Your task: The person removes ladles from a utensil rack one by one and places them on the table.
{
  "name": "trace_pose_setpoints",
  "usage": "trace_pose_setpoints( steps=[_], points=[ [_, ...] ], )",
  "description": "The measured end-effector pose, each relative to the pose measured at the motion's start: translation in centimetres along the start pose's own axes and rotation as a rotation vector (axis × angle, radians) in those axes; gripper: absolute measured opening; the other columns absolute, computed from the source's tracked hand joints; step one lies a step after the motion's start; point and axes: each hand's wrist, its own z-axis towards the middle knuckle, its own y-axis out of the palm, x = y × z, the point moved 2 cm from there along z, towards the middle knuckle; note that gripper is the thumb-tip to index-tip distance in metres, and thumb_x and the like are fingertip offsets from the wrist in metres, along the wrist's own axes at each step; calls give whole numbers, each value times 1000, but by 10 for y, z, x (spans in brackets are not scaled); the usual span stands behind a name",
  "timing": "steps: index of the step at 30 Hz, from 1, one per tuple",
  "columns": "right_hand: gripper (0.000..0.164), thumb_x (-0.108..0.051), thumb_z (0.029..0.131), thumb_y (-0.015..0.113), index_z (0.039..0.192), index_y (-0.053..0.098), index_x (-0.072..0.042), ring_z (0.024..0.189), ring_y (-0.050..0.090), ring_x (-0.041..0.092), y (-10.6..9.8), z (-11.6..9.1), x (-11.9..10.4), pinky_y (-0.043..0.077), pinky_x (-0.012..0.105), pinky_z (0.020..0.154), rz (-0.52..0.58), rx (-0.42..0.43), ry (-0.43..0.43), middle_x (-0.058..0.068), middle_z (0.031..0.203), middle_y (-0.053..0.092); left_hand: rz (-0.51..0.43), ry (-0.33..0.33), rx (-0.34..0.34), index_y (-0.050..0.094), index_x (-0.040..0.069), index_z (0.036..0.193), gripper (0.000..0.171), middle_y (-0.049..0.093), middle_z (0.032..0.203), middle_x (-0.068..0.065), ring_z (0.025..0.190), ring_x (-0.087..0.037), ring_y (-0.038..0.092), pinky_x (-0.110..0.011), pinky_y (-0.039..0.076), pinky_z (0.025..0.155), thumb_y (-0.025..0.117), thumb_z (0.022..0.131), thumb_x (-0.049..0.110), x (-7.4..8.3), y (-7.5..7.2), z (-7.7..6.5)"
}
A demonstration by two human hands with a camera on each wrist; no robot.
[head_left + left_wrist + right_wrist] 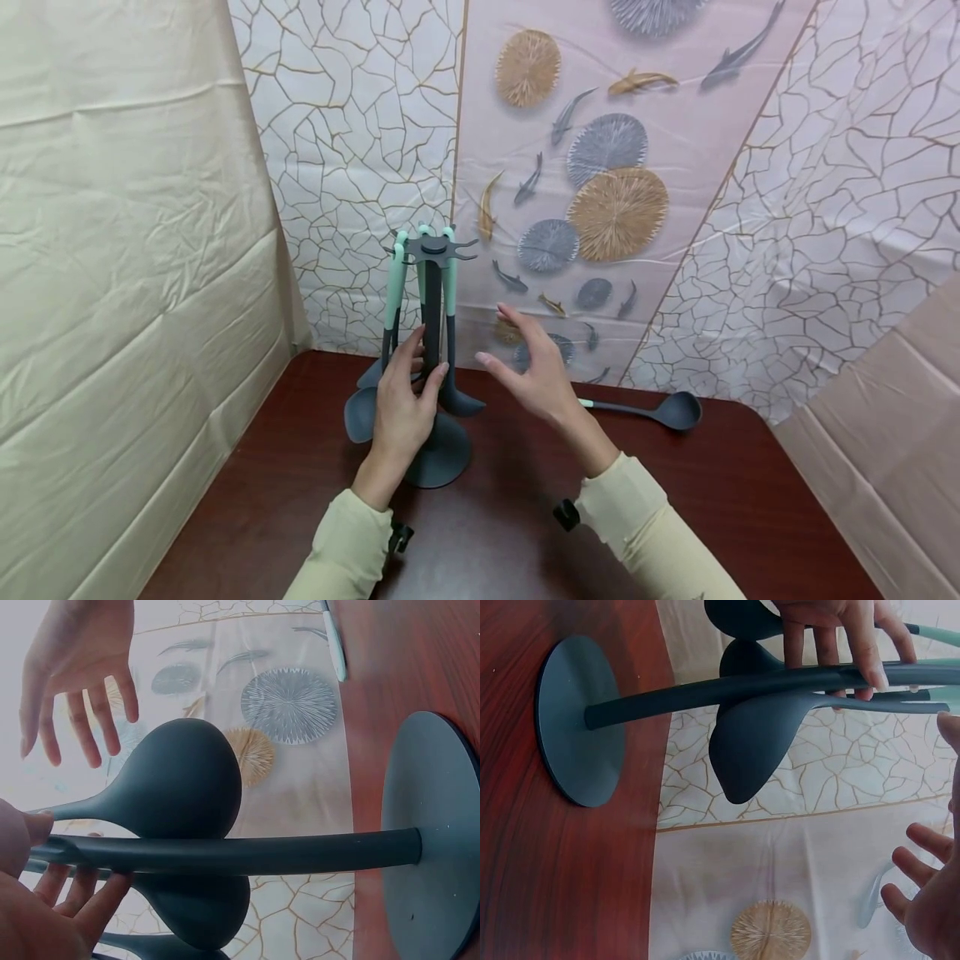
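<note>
A dark grey utensil stand point(432, 312) rises from a round base point(442, 458), with several mint-and-grey utensils hanging from its hooked top point(433, 246). My left hand point(401, 408) grips the pole point(315, 855) about midway down, thumb on one side and fingers round the other. A spoon-like head point(362, 414) shows left of that hand, and a curved utensil head point(461, 403) hangs at the right. My right hand point(536, 379) is held in the air right of the stand, thumb and fingers spread, nothing in it. In the right wrist view its fingers point(913, 866) are near the hanging handles.
A grey ladle point(678, 411) with a mint handle end lies at the back right of the dark red-brown table point(510, 533). Patterned cloth point(352, 125) hangs behind the table, with plain beige cloth point(150, 250) along the left side.
</note>
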Motion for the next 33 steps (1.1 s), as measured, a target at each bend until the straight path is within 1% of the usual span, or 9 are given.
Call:
trace_pose_setpoints(
  steps=[6, 12, 19, 20, 22, 24, 27, 29, 33],
  points=[
    [74, -38, 98, 77, 162, 42, -34, 139, 53, 24, 2, 2, -5, 45, 55, 109, 6, 7, -13, 8, 151, 57, 38, -4, -4, 48, 13, 158, 58, 64, 128, -16, 107, -33, 71, -49, 63, 84, 70, 105, 17, -1, 1, -1],
    [71, -34, 98, 77, 161, 45, -30, 133, 57, 32, 5, 6, -9, 49, 52, 105, 16, 17, -42, 9, 148, 59, 58, -22, -16, 49, 10, 157, 55, 64, 126, -17, 106, -32, 71, -47, 63, 84, 69, 106, 17, 0, 1, -1],
    [69, -20, 98, 79, 159, 48, -27, 132, 60, 25, 7, 9, -15, 51, 56, 105, 91, 26, -80, 8, 146, 61, 67, -31, -26, 47, 12, 157, 56, 65, 122, -15, 108, -31, 70, -47, 63, 85, 68, 106, 17, 2, 1, -1],
    [68, -18, 98, 79, 159, 49, -26, 132, 60, 25, 7, 9, -17, 51, 57, 105, 108, 26, -87, 7, 145, 62, 68, -33, -28, 47, 12, 158, 56, 65, 122, -15, 108, -31, 70, -47, 63, 85, 68, 106, 17, 2, 1, -1],
    [67, -12, 98, 78, 158, 49, -20, 131, 60, 30, 6, 10, -25, 50, 59, 105, 144, 19, -90, 13, 145, 61, 68, -36, -31, 47, 11, 158, 56, 65, 123, -15, 108, -31, 70, -48, 62, 86, 68, 106, 16, 2, 1, -1],
    [65, -11, 98, 77, 157, 50, -19, 131, 61, 32, 6, 12, -29, 50, 59, 105, 167, 9, -86, 14, 145, 62, 63, -36, -34, 47, 10, 157, 55, 65, 123, -15, 108, -32, 70, -48, 62, 86, 67, 106, 16, 2, 1, -2],
    [62, -13, 100, 76, 157, 51, -21, 130, 62, 30, 7, 16, -33, 51, 57, 106, 191, -2, -76, 12, 143, 63, 56, -34, -30, 48, 9, 157, 54, 65, 123, -16, 108, -32, 70, -48, 62, 86, 67, 106, 15, 1, 1, -1],
    [61, -16, 100, 75, 156, 52, -26, 128, 63, 24, 9, 20, -30, 53, 52, 105, 190, -4, -76, 5, 142, 65, 46, -33, -26, 49, 9, 156, 53, 65, 122, -16, 107, -32, 70, -48, 62, 85, 68, 106, 15, 1, 2, -1],
    [62, -13, 100, 75, 156, 52, -25, 126, 64, 22, 11, 24, -34, 54, 50, 103, 207, -7, -88, 4, 139, 66, 28, -39, -22, 51, 10, 155, 52, 66, 121, -15, 105, -31, 70, -48, 63, 84, 68, 106, 15, 0, 2, -1]
  ],
)
